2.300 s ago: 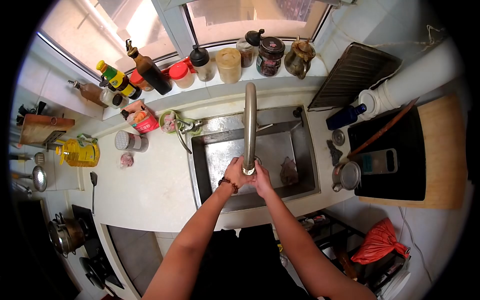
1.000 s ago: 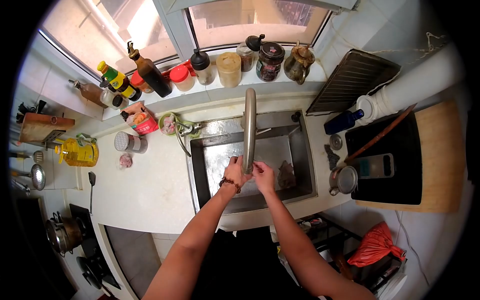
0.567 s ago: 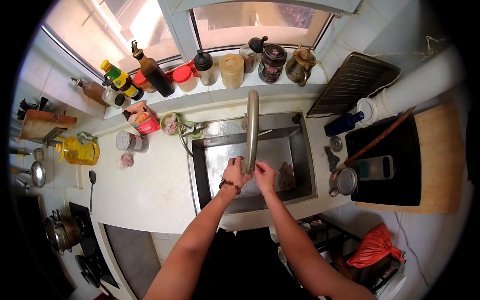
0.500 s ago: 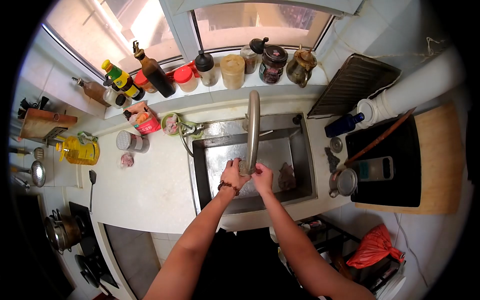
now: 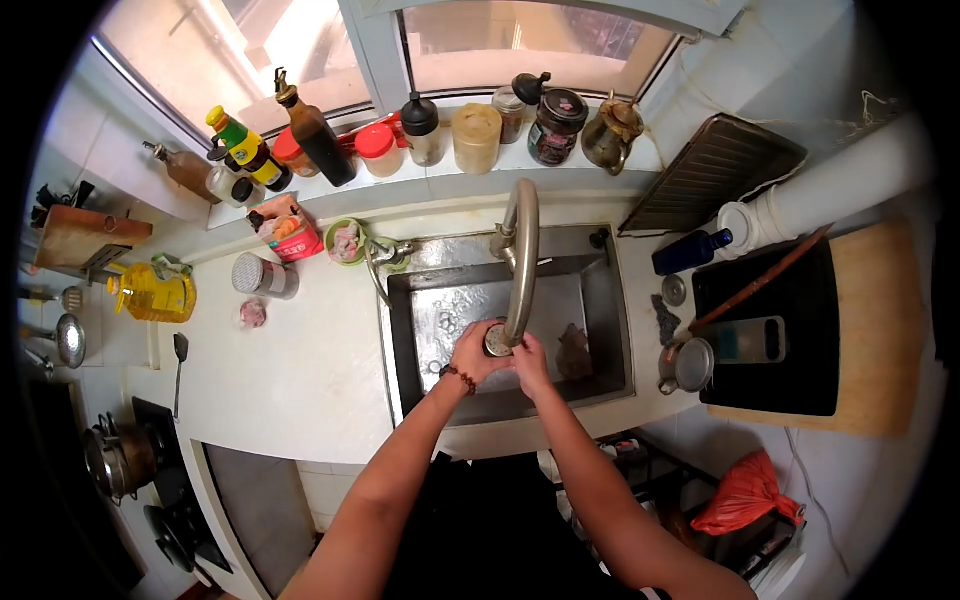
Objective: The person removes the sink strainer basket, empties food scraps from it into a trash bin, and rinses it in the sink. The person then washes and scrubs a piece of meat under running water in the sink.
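Observation:
Under the curved faucet (image 5: pixel 526 260), a small round container (image 5: pixel 497 340) with a light, speckled top is held over the metal sink (image 5: pixel 622 300). My left hand (image 5: pixel 474 356), with a beaded bracelet at the wrist, wraps its left side. My right hand (image 5: pixel 530 364) presses its fingers to the right side, partly hidden by the spout. What lies inside the container is too small to make out. A brownish, limp piece (image 5: pixel 574 354) rests on the sink floor to the right. Water droplets dot the sink floor at the left.
Left of the sink stand a green bowl (image 5: pixel 347 243), a red packet (image 5: pixel 290 232), a shaker tin (image 5: pixel 264 276) and an oil jug (image 5: pixel 155 293). Bottles and jars (image 5: pixel 477 138) line the sill. Right are a metal mug (image 5: pixel 688 366), a blue bottle (image 5: pixel 692 252) and a dark board (image 5: pixel 790 385).
The head view has shifted slightly. The round container's top now shows left of the spout, where the hands and faucet mostly hid it. My right hand's fingers have come against its side.

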`<state>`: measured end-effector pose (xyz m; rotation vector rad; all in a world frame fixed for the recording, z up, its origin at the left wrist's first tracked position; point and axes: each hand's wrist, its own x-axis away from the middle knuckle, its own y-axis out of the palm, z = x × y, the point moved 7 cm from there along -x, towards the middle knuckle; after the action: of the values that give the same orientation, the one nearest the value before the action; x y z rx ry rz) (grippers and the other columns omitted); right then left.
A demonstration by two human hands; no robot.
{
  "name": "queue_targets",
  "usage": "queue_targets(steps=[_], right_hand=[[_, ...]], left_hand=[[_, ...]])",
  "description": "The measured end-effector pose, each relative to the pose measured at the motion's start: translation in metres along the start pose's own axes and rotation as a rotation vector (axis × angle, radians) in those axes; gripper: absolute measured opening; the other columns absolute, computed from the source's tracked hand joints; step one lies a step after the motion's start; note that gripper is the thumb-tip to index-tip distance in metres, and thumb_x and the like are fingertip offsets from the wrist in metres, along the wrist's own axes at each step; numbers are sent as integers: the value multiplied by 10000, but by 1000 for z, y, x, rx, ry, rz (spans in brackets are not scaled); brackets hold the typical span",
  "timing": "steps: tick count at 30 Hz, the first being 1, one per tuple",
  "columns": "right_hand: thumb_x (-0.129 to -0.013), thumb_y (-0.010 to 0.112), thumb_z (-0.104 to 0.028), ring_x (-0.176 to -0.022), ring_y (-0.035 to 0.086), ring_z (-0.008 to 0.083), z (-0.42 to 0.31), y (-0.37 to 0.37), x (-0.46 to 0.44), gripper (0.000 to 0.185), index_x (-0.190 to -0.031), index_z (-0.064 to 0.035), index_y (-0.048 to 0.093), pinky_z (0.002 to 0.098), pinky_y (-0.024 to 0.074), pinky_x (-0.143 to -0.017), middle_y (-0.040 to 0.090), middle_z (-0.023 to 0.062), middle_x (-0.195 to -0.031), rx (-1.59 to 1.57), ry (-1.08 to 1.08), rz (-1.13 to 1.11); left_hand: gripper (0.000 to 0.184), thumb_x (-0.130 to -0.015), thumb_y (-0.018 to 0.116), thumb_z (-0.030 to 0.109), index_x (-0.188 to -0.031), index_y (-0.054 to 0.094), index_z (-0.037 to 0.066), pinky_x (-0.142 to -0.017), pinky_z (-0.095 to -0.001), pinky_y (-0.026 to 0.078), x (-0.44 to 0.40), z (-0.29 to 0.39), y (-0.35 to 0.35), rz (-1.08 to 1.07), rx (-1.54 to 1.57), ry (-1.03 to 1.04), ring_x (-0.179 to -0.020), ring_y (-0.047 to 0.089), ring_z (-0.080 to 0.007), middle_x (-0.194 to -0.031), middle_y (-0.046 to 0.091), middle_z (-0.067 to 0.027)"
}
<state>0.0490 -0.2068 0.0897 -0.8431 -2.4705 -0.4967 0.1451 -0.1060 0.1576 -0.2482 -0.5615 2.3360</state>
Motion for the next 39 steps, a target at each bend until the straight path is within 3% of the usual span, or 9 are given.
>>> queue_targets(steps=[4, 6, 8, 11, 24, 28, 32, 37, 39], right_hand=[[-987, 583, -233, -954, 628, 147, -28, -15, 16, 301, -1228, -54, 603, 309, 574, -697, 639, 48, -1066, -131, 37, 75], [-982, 590, -235, -951, 632, 155, -25, -25, 15, 317, -1249, -65, 587, 340, 594, -720, 626, 40, -1086, -174, 10, 103], [-973, 608, -233, -967, 635, 170, -22, -36, 10, 332, -1253, -58, 583, 384, 608, -759, 610, 55, -1127, -134, -69, 116], [-962, 627, -214, -989, 632, 171, -19, -39, 6, 335, -1257, -62, 586, 375, 607, -752, 611, 55, -1133, -98, -105, 127], [-880, 724, -171, -856, 644, 125, -39, -16, 23, 311, -1148, -28, 658, 267, 535, -663, 697, 64, -963, 178, -304, 297], [-860, 739, -166, -856, 655, 171, -46, -13, 31, 329, -1139, -12, 656, 299, 519, -779, 708, 90, -959, 361, -408, 413], [-853, 745, -165, -889, 664, 176, -38, -22, 29, 333, -1133, -9, 655, 303, 517, -806, 711, 103, -979, 292, -395, 445], [-835, 743, -130, -850, 653, 141, -42, -19, 35, 343, -1146, -15, 654, 295, 530, -755, 701, 84, -954, 369, -408, 441], [-825, 735, -90, -819, 636, 117, -50, -13, 44, 348, -1154, -15, 652, 287, 540, -706, 687, 68, -928, 433, -416, 435]], left_hand=[[636, -728, 848, 311, -1229, 604, 5, -820, -333, 531, -7, -16, 25, -69, 139, -79, -967, 666, -223, -1094, 676, -136], [525, -822, 781, 262, -1236, 606, -9, -798, -308, 540, -3, -38, 42, -152, 368, -331, -940, 671, -182, -1080, 686, -120], [374, -891, 709, 212, -1188, 641, -4, -726, -297, 572, -3, -62, 61, -124, 421, -326, -913, 673, -168, -1057, 689, -103], [215, -890, 640, 53, -1101, 676, 28, -616, -285, 607, 2, -57, 53, 100, 672, -638, -776, 687, -154, -883, 701, -84], [103, -819, 718, 59, -897, 705, -8, -623, -306, 544, 11, -20, 8, 181, 147, -529, -692, 683, -145, -762, 717, -86], [61, -813, 667, 54, -831, 668, -5, -612, -300, 520, 16, -28, 9, 288, 136, -412, -642, 666, -152, -667, 678, -80], [120, -840, 681, 79, -898, 661, -23, -616, -283, 535, 26, -59, 18, 268, 407, -609, -656, 673, -147, -758, 698, -78], [207, -853, 687, 56, -1053, 690, 6, -606, -281, 534, 18, -42, 28, 224, 172, -339, -703, 665, -133, -851, 715, -86], [184, -856, 697, 83, -1025, 708, 13, -641, -285, 542, 17, -43, 32, 212, 356, -439, -720, 677, -140, -848, 722, -90]])
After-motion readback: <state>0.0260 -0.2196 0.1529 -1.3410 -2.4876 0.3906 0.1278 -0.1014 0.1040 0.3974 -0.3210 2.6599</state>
